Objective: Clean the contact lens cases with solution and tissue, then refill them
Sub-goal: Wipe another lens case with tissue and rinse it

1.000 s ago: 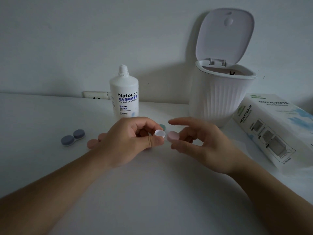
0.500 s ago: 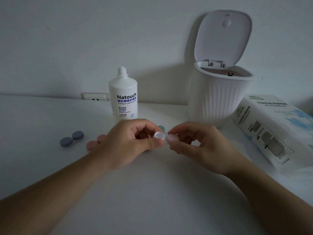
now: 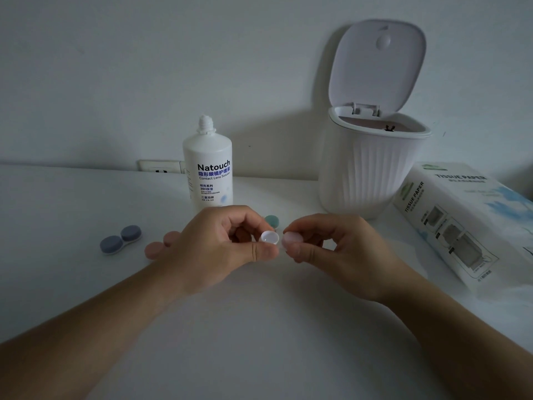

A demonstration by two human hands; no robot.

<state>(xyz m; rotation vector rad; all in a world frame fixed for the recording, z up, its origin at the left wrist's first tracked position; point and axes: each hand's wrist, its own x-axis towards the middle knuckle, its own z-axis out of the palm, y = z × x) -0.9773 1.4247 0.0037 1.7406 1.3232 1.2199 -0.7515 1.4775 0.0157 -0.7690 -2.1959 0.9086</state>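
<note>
The left hand (image 3: 219, 246) pinched the case (image 3: 270, 237), one well bare; right fingers (image 3: 300, 252) clamped its pink cap (image 3: 292, 239) just beside; judging so, opening was underway, with cleaning and refilling left

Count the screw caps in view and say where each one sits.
4, maybe more hidden: two blue caps on the case at the table's left, a green cap behind the hands, a pink cap pinched in the right hand.
</note>
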